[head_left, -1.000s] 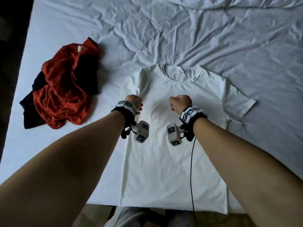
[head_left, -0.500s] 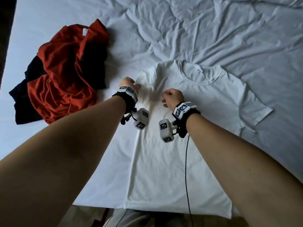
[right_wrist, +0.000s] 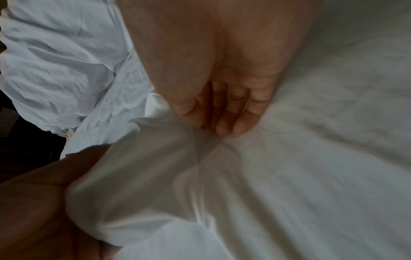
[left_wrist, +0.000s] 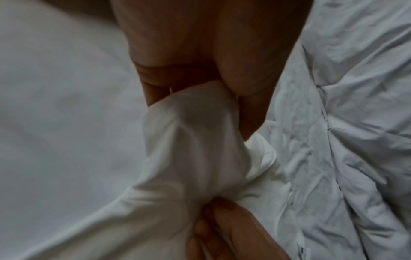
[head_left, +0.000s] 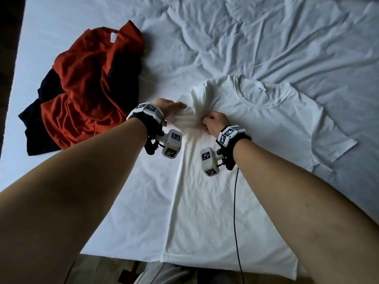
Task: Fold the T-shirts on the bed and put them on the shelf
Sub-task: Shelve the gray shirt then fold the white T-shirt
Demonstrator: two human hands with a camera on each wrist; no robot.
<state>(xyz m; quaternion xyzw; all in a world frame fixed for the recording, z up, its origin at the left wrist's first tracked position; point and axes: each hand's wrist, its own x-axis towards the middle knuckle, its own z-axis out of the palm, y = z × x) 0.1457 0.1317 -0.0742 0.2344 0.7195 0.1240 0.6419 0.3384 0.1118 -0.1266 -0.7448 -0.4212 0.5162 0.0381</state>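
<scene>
The white T-shirt lies face up on the bed, collar away from you, hem at the near edge. Your left hand pinches a bunch of its cloth at the left shoulder, thumb against fingers, and lifts it off the sheet. Your right hand, fingers curled, grips the cloth just beside it on the chest, and wrinkles fan out between the two. The right sleeve lies spread flat. A crumpled red shirt sits on a dark one well to your left.
</scene>
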